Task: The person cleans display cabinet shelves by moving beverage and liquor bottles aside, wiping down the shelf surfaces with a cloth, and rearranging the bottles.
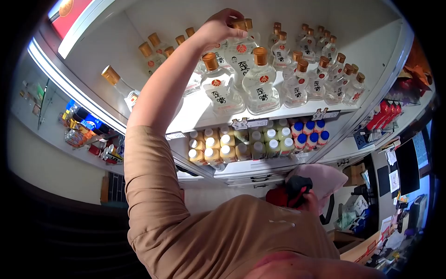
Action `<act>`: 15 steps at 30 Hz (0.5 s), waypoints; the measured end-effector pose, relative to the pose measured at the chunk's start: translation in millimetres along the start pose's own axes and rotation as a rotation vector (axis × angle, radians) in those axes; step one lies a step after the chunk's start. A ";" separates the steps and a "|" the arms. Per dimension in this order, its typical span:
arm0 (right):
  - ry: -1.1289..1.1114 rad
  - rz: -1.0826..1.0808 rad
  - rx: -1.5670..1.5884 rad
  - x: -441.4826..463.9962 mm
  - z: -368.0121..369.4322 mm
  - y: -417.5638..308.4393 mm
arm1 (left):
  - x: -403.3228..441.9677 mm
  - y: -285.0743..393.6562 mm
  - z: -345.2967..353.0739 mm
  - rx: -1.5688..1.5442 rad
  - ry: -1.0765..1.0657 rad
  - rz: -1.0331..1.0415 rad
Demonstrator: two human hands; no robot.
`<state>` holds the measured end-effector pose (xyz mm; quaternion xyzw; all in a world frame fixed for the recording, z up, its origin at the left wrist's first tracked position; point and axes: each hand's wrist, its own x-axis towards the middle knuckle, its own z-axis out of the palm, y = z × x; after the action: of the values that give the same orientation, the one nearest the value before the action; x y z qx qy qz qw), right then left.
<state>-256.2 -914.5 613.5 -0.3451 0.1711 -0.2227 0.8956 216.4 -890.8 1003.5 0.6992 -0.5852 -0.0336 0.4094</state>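
Note:
My left hand (pixel 225 27) reaches over the upper shelf, its fingers closed around the gold cap of a large clear liquor bottle (pixel 243 65). That bottle stands upright behind two similar bottles, the left front bottle (pixel 221 95) and the right front bottle (pixel 261 90), which hide its lower part. Down beside my body, my right hand (pixel 312 203) is closed on a red and black cloth (pixel 292 191); its fingers are partly hidden. A pale pink fabric item (pixel 325 178) lies just beyond it.
Smaller gold-capped bottles (pixel 317 83) fill the shelf's right side. A tilted bottle (pixel 120 86) is at the left. Below stand yellow drink bottles (pixel 212 149), green ones (pixel 272 142) and blue-capped ones (pixel 310 135). Price tags (pixel 257 123) line the shelf edge. A cluttered desk (pixel 388 186) is at right.

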 end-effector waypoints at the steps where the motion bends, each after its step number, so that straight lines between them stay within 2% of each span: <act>1: 0.046 0.016 -0.024 4.4 -9.2 7.2 | 3.2 -6.0 -2.6 0.033 -0.033 0.028; 2: 0.088 0.029 -0.048 8.5 -6.9 8.5 | 0.1 -4.9 -3.9 0.040 -0.036 0.045; 4: -0.001 0.025 0.006 16.7 -0.4 10.5 | -4.6 -0.8 -8.8 0.056 -0.043 0.081; 5: -0.044 0.023 0.033 21.3 6.4 8.6 | -12.4 2.8 -13.3 0.076 0.024 0.026; 7: -0.090 0.030 0.014 27.1 14.9 4.4 | -41.2 32.6 -40.4 0.235 0.128 0.092; 8: -0.113 0.033 0.006 29.0 20.0 2.6 | -61.9 45.6 -51.3 0.249 0.182 0.047; 9: -0.118 0.030 0.047 28.8 29.9 -0.8 | -85.1 45.1 -60.3 0.271 0.303 0.176; 10: -0.138 0.021 0.046 31.9 30.4 -0.1 | -104.6 41.0 -68.9 0.302 0.390 0.187; 11: -0.157 0.011 0.047 34.2 28.2 1.2 | -128.0 39.8 -77.0 0.325 0.589 0.345; 12: -0.174 0.003 0.048 33.8 27.5 3.3 | -151.3 36.9 -88.3 0.475 0.686 0.464; 13: -0.192 -0.058 -0.038 28.8 32.5 3.5 | -188.0 26.8 -102.1 0.667 0.951 0.577; 14: -0.205 -0.120 -0.122 23.7 37.4 3.9 | -205.5 19.7 -107.6 0.710 1.015 0.537; 15: -0.142 0.013 -0.039 28.6 36.7 -0.7 | -217.5 9.3 -113.0 0.804 1.050 0.395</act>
<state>-215.4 -909.8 635.4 -0.3762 0.1136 -0.1887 0.9000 200.4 -646.4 990.1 0.6005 -0.3927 0.6044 0.3461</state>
